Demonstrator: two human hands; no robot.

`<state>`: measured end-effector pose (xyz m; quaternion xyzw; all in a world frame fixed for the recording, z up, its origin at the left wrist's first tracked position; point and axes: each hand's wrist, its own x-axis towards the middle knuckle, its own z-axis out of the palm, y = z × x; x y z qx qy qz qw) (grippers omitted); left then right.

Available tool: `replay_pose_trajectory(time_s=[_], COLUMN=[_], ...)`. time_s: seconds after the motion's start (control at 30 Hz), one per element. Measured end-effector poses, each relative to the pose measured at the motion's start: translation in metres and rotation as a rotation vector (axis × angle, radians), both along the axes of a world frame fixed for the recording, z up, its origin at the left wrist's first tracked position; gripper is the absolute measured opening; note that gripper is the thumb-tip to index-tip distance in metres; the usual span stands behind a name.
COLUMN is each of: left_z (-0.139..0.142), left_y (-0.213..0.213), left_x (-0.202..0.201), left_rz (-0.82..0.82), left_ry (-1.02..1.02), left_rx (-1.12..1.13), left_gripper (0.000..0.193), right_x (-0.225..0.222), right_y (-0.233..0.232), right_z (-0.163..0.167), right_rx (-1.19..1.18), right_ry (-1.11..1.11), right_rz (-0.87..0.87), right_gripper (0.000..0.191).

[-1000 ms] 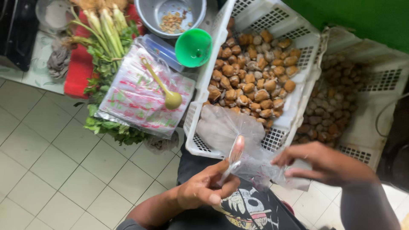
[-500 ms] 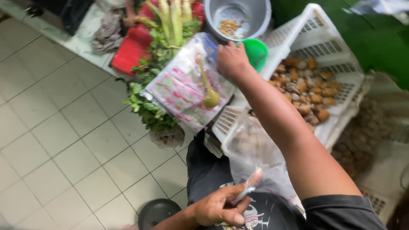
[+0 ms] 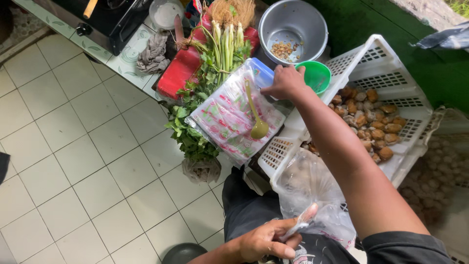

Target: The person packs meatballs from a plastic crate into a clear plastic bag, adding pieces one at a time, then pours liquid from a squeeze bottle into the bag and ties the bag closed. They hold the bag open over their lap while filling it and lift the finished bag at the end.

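A: Low in the view, near the person's lap, left hand (image 3: 266,239) is closed, fingers pinched together on the gathered neck of a clear plastic bag (image 3: 312,193). Bag hangs open-bodied beside the near corner of the white crate (image 3: 376,58), resting against it.

B: Right hand?

A: Right hand (image 3: 286,82) reaches out across the crate's near rim to the blue-lidded box (image 3: 261,72). Fingers are curled down at the edge of the box, just beside the green bowl (image 3: 316,76). Whether they actually clamp anything, cannot tell; knuckles hide the fingertips.

B: Contents of the crate?

A: Brown, lumpy pieces (image 3: 371,122), heaped toward the far side. A second crate to the right looks to hold similar pieces, blurred.

B: Surroundings?

A: Stack of printed plastic packets (image 3: 229,122) left of the crate, a yellow-green spoon (image 3: 256,117) lying on top. Leafy greens (image 3: 193,132) and pale stalks (image 3: 224,44) beside that, over something red. Metal pot (image 3: 293,27) beyond the green bowl, a few crumbs at its bottom. Grey cloth (image 3: 152,54) on the tiled ledge. Floor is pale square tile
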<state>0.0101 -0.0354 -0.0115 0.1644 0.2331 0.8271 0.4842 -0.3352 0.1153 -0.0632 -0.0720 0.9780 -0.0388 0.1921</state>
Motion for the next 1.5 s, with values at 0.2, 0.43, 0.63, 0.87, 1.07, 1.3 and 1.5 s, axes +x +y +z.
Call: replay_pose_trajectory(time_s=[0.2,0.43,0.63,0.87,1.07,1.3,1.5], left_z=[0.004,0.011,0.015,0.019,0.024,0.036,0.04], left_y=[0.002,0.011,0.014,0.025,0.028,0.038,0.038], left_x=[0.002,0.0,0.0,-0.007,-0.011,-0.019,-0.016], left_rz=[-0.006,0.02,0.02,0.031,0.098,0.089,0.077], left_ry=[-0.083,-0.015,-0.007,-0.027,-0.118,-0.13,-0.093], left_rx=[-0.021,-0.036,-0.094,-0.116,-0.168,-0.237,-0.281], left_gripper=[0.103,0.104,0.106,0.111,0.114,0.112,0.11], right_x=[0.01,0.043,0.074,0.126,0.193,0.245,0.257], right_y=[0.019,0.034,0.075,0.12,0.183,0.202,0.199], right_z=[0.012,0.051,0.098,0.127,0.114,0.055,0.003], right_rx=[-0.084,-0.233,-0.594,-0.873,-1.656,-1.289,-0.509], right_ry=[0.249,0.342,0.324,0.263,0.151,-0.072,0.166], right_rz=[0.113,0.062,0.094,0.038,-0.046,-0.141,0.057], right_gripper=[0.069,0.068,0.072,0.077,0.079,0.09,0.088])
